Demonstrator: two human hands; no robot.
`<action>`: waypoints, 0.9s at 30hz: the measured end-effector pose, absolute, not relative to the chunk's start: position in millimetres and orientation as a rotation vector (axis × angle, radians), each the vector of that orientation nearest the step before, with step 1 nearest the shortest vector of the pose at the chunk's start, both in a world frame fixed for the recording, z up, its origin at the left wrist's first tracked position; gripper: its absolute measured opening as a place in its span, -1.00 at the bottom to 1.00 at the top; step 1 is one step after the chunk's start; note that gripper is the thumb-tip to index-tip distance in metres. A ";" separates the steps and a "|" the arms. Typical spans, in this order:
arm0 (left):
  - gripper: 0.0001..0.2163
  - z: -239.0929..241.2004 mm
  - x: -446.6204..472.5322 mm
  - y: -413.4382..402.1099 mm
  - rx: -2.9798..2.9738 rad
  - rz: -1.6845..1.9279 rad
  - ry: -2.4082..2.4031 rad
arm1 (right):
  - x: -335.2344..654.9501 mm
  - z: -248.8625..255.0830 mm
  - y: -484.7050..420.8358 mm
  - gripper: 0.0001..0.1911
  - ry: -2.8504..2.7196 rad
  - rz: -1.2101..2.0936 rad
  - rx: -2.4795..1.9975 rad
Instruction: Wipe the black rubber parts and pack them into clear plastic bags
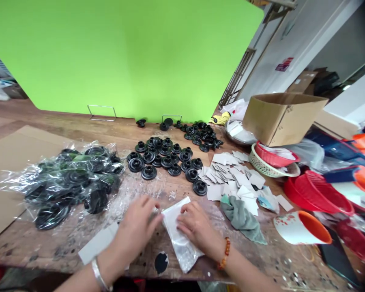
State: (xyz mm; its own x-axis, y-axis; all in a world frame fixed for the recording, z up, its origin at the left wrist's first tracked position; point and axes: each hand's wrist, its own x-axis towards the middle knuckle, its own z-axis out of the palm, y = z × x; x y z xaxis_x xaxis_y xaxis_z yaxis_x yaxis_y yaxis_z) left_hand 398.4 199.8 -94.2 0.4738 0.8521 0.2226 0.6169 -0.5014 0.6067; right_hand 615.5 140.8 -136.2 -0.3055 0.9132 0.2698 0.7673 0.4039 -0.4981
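A stack of clear plastic bags [182, 247] lies slantwise at the table's front edge. My right hand [197, 227] is on it, fingers bent and pressing the bags down. Just left of the stack's upper edge is my left hand [141, 221], blurred by motion, its thumb and fingertips near the bags; whether they pinch anything is unclear. Beneath my left forearm lies a pale card strip [99, 243]. Farther back sit several loose round black stepped parts [149, 172]. To the left, similar black parts [69, 182] are heaped in clear wrapping.
White card squares [231, 174] are scattered right of the black parts, beside a grey-green cloth [243, 219]. A white cup with an orange inside [302, 227], red baskets [319, 192] and a cardboard box [282, 115] crowd the right. A green panel [130, 56] stands behind.
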 end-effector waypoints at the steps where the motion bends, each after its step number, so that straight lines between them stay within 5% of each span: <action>1: -0.90 -105.0 406.5 186.3 2.207 0.617 1.211 | 611.7 -139.3 139.0 -0.91 -2.185 0.319 -1.459; 5: -0.65 -132.9 420.3 162.4 1.948 0.494 1.262 | 601.6 -148.5 135.8 -0.91 -2.177 0.209 -1.503; 15: -0.50 -138.8 426.1 166.5 1.935 0.419 1.372 | 597.7 -154.4 137.6 -0.92 -2.106 0.157 -1.498; 27: -0.55 -138.4 424.3 167.6 1.926 0.460 1.361 | 596.3 -120.5 122.4 -0.88 -1.414 0.359 -1.248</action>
